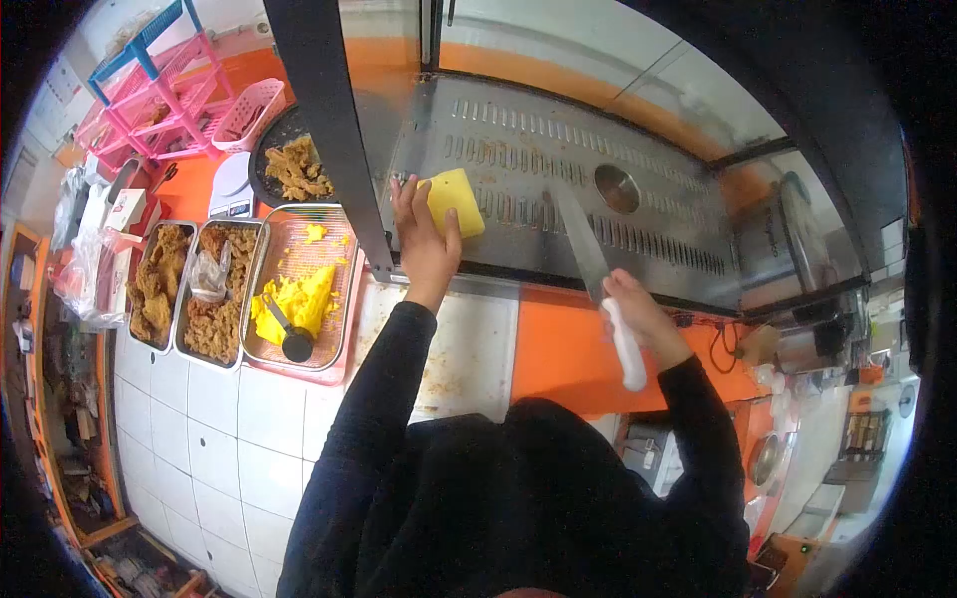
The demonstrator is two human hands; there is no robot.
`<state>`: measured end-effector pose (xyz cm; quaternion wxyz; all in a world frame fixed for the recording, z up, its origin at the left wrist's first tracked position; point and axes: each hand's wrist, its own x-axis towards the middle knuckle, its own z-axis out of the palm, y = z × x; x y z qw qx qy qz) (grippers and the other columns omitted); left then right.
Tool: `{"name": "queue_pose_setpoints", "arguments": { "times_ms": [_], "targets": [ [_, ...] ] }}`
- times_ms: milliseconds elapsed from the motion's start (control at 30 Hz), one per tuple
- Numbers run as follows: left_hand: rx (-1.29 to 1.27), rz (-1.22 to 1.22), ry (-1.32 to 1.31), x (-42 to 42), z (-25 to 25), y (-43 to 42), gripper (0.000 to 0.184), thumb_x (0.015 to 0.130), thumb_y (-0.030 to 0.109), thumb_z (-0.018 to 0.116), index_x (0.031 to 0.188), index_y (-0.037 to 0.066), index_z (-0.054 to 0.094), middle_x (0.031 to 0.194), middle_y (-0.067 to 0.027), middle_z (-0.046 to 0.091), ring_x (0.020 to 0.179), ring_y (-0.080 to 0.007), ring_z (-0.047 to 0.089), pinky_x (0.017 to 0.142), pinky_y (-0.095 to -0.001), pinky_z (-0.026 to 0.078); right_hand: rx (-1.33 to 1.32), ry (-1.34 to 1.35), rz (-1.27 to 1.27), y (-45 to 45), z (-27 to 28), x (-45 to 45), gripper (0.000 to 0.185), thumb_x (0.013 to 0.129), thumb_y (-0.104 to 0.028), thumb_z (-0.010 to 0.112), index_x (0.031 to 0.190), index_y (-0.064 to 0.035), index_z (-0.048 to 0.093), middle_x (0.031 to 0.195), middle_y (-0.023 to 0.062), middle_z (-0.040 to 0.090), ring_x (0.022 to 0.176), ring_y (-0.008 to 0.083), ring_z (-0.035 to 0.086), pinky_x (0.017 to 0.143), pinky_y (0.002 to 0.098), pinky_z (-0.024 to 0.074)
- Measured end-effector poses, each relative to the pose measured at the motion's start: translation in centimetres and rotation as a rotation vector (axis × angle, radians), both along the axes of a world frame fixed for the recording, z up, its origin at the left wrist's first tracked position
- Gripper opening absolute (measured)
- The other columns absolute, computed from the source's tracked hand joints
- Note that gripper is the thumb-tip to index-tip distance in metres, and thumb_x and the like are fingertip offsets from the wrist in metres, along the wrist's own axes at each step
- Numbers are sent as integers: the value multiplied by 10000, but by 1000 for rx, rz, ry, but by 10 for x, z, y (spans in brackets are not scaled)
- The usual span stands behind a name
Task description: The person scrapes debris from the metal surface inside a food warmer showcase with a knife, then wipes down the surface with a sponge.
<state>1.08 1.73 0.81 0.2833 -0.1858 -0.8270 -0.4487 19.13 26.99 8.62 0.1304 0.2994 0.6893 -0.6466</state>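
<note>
My left hand (429,234) grips a yellow sponge or cloth (456,202) between thumb and fingers, over the left front of a slotted metal plate (558,149) inside a glass-sided cabinet. My right hand (638,309) is closed around a large knife (583,234) near where the white handle meets the blade. The blade points up and left over the plate's slots, its tip near brown crumbs. A round hole or cup (617,188) sits in the plate to the right of the blade. Crumbs lie scattered along the slots.
Left of the cabinet, metal trays hold fried pieces (155,284), (214,324) and yellow food (299,299) with a black scoop (297,346). Behind are a black bowl (261,164), a scale (231,186) and a pink rack (169,100). A dark cabinet post (334,130) stands beside my left hand.
</note>
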Motion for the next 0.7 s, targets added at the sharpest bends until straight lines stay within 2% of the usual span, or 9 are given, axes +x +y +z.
{"name": "queue_pose_setpoints", "arguments": {
  "times_ms": [300, 400, 500, 633, 700],
  "targets": [
    [-38, -4, 12, -1, -1, 1, 477, 888, 195, 561, 1304, 18, 407, 1440, -168, 335, 1410, -413, 189, 1138, -494, 210, 119, -139, -44, 14, -2, 14, 183, 1004, -292, 415, 972, -113, 395, 643, 43, 473, 468, 175, 497, 438, 391, 511],
    [-37, -3, 11, 0, -2, 1, 485, 887, 200, 563, 1307, 18, 404, 1439, -169, 337, 1407, -415, 194, 1138, -497, 210, 50, -131, -15, 27, -7, 7, 179, 1003, -299, 422, 983, -123, 396, 662, 47, 480, 490, 182, 508, 454, 420, 523],
    [-42, -1, 13, 0, -2, 1, 494, 884, 202, 568, 1309, 17, 400, 1436, -168, 343, 1405, -415, 199, 1137, -495, 213, 102, -133, 34, 44, -12, -9, 192, 1002, -317, 426, 987, -128, 400, 684, 47, 482, 519, 189, 519, 464, 448, 528],
    [-34, 7, 26, 0, -3, 2, 472, 891, 199, 572, 1302, 20, 422, 1425, -184, 365, 1400, -411, 209, 1132, -486, 216, 89, -250, -107, 48, -7, -41, 248, 996, -367, 432, 1077, -136, 391, 781, 74, 498, 550, 200, 530, 525, 466, 548],
    [-32, 6, 29, 0, -2, 2, 477, 889, 197, 574, 1303, 18, 419, 1427, -184, 362, 1398, -413, 212, 1131, -487, 219, 133, -198, -75, 57, -15, -55, 282, 994, -362, 438, 1144, -130, 379, 811, 83, 502, 557, 201, 535, 544, 462, 555]
  ]
}}
